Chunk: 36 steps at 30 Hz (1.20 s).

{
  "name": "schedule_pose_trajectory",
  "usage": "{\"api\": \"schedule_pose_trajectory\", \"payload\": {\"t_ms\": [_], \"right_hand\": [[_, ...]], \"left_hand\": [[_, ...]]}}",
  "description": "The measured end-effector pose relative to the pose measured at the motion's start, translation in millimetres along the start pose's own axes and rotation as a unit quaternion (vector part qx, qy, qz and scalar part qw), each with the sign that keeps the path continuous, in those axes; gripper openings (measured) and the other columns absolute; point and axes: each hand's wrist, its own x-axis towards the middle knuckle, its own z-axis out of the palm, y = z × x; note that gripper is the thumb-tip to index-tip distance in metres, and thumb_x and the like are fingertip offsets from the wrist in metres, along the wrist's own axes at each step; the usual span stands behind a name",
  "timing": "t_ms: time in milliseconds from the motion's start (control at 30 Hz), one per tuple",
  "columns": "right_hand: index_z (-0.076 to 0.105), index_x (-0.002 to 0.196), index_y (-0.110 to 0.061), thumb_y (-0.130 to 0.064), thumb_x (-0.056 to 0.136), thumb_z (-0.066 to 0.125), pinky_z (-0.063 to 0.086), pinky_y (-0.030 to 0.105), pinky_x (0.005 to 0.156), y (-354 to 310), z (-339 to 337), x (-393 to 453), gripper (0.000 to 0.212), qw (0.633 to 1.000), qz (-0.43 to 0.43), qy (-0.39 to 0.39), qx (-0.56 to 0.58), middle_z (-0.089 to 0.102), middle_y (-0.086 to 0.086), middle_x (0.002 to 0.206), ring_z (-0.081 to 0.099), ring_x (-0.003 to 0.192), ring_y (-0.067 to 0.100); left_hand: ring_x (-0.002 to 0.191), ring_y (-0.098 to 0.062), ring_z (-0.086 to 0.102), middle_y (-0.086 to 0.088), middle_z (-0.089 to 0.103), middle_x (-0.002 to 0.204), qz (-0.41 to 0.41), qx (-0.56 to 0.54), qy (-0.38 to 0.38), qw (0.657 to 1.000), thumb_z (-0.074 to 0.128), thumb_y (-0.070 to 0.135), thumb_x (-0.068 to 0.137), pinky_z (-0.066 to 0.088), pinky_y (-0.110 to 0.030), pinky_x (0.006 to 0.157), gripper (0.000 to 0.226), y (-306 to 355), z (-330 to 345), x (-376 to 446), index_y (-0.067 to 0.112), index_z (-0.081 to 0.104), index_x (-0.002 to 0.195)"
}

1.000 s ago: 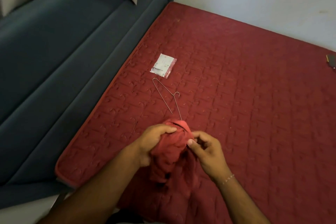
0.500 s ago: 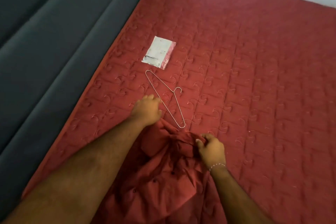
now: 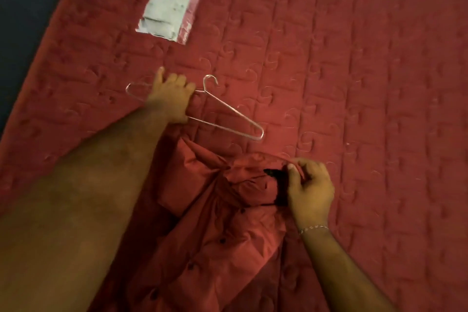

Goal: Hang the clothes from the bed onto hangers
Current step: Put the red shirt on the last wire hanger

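Observation:
A thin metal wire hanger (image 3: 228,111) lies on the red quilted bed cover (image 3: 354,83). My left hand (image 3: 172,99) reaches over the hanger's left half and its fingers curl round the wire. A red buttoned shirt (image 3: 215,223) lies bunched on the bed in front of me, hard to tell apart from the cover. My right hand (image 3: 310,187) pinches the shirt's collar edge near a dark patch at the neck, just below and right of the hanger.
A small white and clear plastic packet (image 3: 169,7) lies on the bed beyond the hanger. A dark blue upholstered edge (image 3: 22,7) runs along the bed's left side. The quilted cover stretches away to the right.
My left hand let go of the shirt, reached forward and closed on the hanger. The shirt dropped from both hands onto the bed, with my right hand still pinching it. The camera tilted down.

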Motion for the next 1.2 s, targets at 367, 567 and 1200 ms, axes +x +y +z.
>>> {"api": "schedule_pose_trajectory", "payload": {"t_ms": [367, 567, 1200], "right_hand": [[0.067, 0.086, -0.039, -0.016, 0.091, 0.074, 0.056, 0.034, 0.081, -85, -90, 27, 0.024, 0.992, -0.015, -0.051, 0.115, 0.07, -0.016, 0.089, 0.068, 0.089, 0.003], [0.074, 0.088, -0.025, -0.015, 0.089, 0.078, 0.048, 0.017, 0.075, -164, -155, 7, 0.011, 0.986, -0.129, -0.055, 0.094, 0.07, -0.015, 0.087, 0.066, 0.083, 0.003], [0.06, 0.116, -0.035, -0.055, 0.092, 0.054, 0.055, 0.038, 0.068, -301, -453, -16, 0.032, 0.909, -0.388, 0.037, -0.15, 0.074, -0.011, 0.093, 0.07, 0.085, 0.019]], "left_hand": [[0.089, -0.035, 0.055, -0.005, 0.061, 0.104, 0.029, -0.097, 0.334, 0.937, 0.07, 0.031, 0.08, 0.039, -0.05, 0.077, 0.051, -3, -88, -194, 0.026, 0.064, 0.13], [0.084, -0.031, 0.057, 0.001, 0.063, 0.101, 0.049, -0.125, 0.369, 0.92, 0.077, 0.032, 0.08, 0.038, -0.046, 0.072, 0.049, 77, -173, -214, 0.03, 0.064, 0.128], [0.104, -0.023, 0.06, 0.007, 0.063, 0.116, 0.085, -0.13, 0.579, 0.8, 0.082, 0.039, 0.071, 0.04, -0.046, 0.087, 0.063, 133, -461, -327, 0.029, 0.064, 0.131]]}}
